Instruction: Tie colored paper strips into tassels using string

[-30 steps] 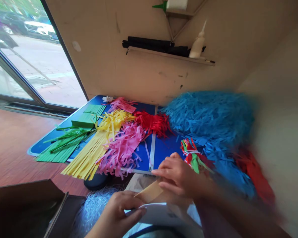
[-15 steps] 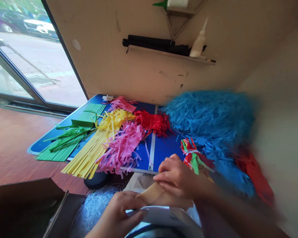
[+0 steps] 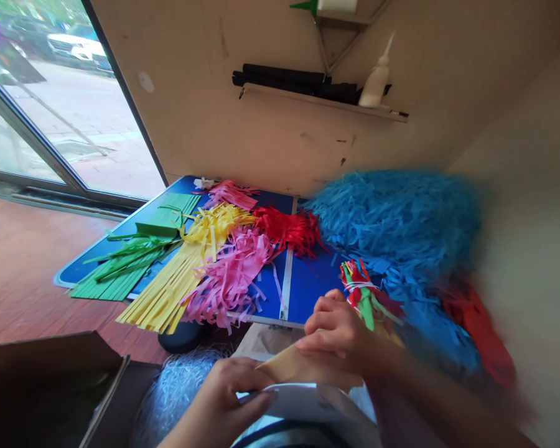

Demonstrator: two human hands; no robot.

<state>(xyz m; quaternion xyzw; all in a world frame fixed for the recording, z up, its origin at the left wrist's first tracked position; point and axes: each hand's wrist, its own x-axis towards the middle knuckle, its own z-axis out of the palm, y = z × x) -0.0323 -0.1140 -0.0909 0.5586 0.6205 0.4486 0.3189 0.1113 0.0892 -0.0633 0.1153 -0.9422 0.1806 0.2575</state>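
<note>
My right hand (image 3: 338, 336) rests curled over a tan paper piece (image 3: 284, 367) at the near edge of the blue table (image 3: 308, 283), fingers pressed on it. Lower down, my left hand (image 3: 224, 404) pinches the same tan piece together with a white sheet (image 3: 308, 404). A small tied bundle of mixed-colour strips (image 3: 361, 289) lies just right of my right hand. Pink strips (image 3: 233, 274), yellow strips (image 3: 186, 274), green strips (image 3: 135, 255) and red strips (image 3: 284, 227) are spread over the table.
A large blue shredded-paper heap (image 3: 396, 218) fills the right side, with red paper (image 3: 480, 330) beside it. A brown cardboard box (image 3: 51, 386) sits at lower left, pale shreds (image 3: 177, 386) next to it. A wall shelf (image 3: 322, 102) carries a glue bottle (image 3: 376, 78).
My right hand has slid slightly right and nearer along the tan piece. My left hand keeps its pinch. The view has shifted a little.
</note>
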